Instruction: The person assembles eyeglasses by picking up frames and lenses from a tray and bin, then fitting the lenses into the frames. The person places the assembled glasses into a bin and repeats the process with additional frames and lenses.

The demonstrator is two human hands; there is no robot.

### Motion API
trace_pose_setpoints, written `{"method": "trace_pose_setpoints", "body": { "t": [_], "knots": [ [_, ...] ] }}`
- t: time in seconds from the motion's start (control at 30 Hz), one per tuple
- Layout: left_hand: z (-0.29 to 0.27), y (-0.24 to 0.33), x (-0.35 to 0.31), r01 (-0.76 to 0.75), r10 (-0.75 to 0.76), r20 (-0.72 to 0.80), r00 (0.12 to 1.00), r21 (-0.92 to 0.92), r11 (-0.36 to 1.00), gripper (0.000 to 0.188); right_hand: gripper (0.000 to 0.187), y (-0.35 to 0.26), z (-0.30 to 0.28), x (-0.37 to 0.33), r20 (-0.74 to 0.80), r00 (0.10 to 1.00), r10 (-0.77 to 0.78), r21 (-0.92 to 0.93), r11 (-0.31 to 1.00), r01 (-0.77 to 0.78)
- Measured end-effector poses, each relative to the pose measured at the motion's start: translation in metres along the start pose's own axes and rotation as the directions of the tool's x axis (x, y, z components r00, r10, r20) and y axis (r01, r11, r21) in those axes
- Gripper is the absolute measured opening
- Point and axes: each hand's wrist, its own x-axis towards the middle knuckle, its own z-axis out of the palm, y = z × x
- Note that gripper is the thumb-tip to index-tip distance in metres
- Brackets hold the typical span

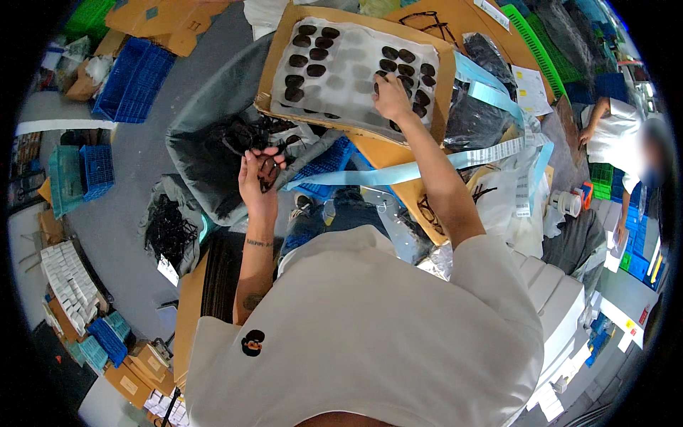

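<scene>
Dark lenses [316,70] sit in rows inside the carton [445,85] | our right hand [392,98] reaches among them; we can't tell if its fingers pinch one | our left hand's [255,179] fingers curl around dark glasses [267,172] | seemingly lens-picking; next calls for light edge grip

Can't confirm right hand's [393,99] grip on lenses [408,81] partly under it. Can't read full shape of dark piece [267,171] in left hand [255,186]. Can't separate tangle [242,135] in bag [203,107]. Lose shirt [384,334] at lower edge. Get co-worker's [613,139] head blurred.
</scene>
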Motion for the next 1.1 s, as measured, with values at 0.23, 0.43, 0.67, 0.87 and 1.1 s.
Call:
{"method": "trace_pose_setpoints", "body": {
  "t": [0.23, 0.43, 0.67, 0.87, 1.1],
  "knots": [
    [-0.010, 0.009, -0.023, 0.121, -0.125, 0.025, 0.992, 0.118, 0.986, 0.039, 0.042, -0.008, -0.027, -0.044, -0.139, 0.986, 0.097, 0.264, 0.963, -0.058],
    [0.035, 0.017, -0.023, -0.451, -0.046, 0.540, 0.840, 0.744, 0.494, 0.017, 0.046, -0.078, -0.134, -0.158, -0.164, 0.986, -0.015, 0.830, 0.538, 0.146],
    [0.113, 0.034, -0.055, -0.959, -0.481, 0.866, 0.137, 0.237, 0.153, 0.038, 0.034, -0.096, -0.146, -0.250, 0.417, 0.865, -0.280, 0.556, 0.831, 0.002],
    [0.096, 0.015, -0.054, -0.767, -0.157, 0.832, 0.532, 0.552, 0.328, 0.044, 0.017, 0.000, -0.151, -0.302, -0.124, 0.947, 0.298, 0.308, 0.918, -0.248],
    [0.016, -0.035, -0.049, -0.528, -0.252, 0.668, 0.700, 0.722, 0.447, 0.039, 0.047, 0.138, -0.067, -0.301, -0.088, 0.844, 0.528, 0.103, 0.848, -0.520]
  ]
}}
